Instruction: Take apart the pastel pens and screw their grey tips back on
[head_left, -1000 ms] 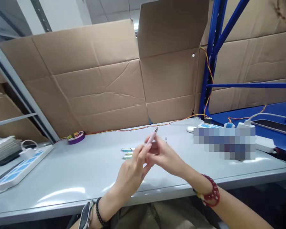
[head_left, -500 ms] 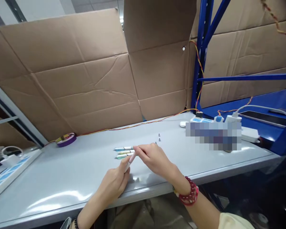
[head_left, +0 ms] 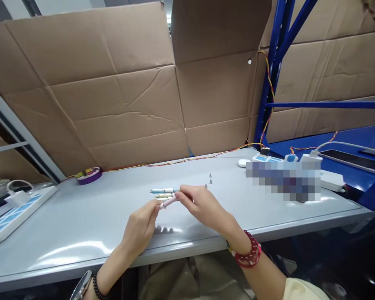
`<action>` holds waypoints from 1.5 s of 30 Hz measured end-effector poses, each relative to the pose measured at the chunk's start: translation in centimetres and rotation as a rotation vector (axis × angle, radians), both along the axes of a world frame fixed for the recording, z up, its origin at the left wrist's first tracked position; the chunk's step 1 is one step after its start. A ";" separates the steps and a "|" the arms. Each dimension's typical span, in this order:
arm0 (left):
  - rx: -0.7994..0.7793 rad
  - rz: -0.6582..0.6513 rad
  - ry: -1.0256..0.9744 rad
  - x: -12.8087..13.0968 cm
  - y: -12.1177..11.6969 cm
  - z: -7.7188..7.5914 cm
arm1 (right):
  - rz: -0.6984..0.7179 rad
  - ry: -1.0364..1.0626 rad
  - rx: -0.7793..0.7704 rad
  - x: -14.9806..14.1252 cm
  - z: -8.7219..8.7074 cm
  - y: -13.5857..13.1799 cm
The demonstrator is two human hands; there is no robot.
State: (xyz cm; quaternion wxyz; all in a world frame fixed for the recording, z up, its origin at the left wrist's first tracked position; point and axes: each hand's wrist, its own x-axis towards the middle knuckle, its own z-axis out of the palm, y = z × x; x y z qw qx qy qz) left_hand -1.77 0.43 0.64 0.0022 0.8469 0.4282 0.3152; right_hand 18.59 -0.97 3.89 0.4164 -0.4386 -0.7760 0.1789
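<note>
A pale pink and white pen [head_left: 169,202] is held between my two hands, above the table near its front edge. My left hand [head_left: 140,227] pinches its lower left end, and the fingers of my right hand [head_left: 203,206] are closed round its upper right end. Just behind it lie several pens, among them a blue and white pen [head_left: 164,190] and a yellowish pen [head_left: 164,196], partly covered by my hands. Small grey cone-shaped pieces [head_left: 210,181] stand on the table past my right hand; one is close to my knuckles.
Cardboard sheets [head_left: 131,100] wall off the back of the grey table [head_left: 90,216]. A purple tape roll [head_left: 89,176] sits at the back left, and a power strip [head_left: 21,212] at the left. Chargers [head_left: 311,160], a phone [head_left: 353,161] and a blurred-out patch are on the right.
The pink pen has turned from a steep slant to a flatter one. My left hand has moved left and now grips nearer the pen's end. The view has shifted slightly.
</note>
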 end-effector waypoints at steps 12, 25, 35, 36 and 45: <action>0.139 -0.035 0.195 -0.1 0.8 0.1 | -0.022 -0.182 0.019 0.3 -0.6 0.3; 0.204 -0.103 0.173 0.0 0.6 -0.4 | 0.130 0.019 0.004 0.2 -1.1 0.6; 0.094 -0.149 0.022 0.0 0.4 -0.4 | 0.133 0.049 0.079 0.0 -0.9 0.7; 0.091 -0.147 0.021 0.1 0.4 -0.3 | 0.129 0.044 0.085 0.0 -0.9 0.7; -0.118 -0.186 -0.048 0.0 0.1 -0.2 | 0.146 0.034 0.141 -0.2 -0.9 0.6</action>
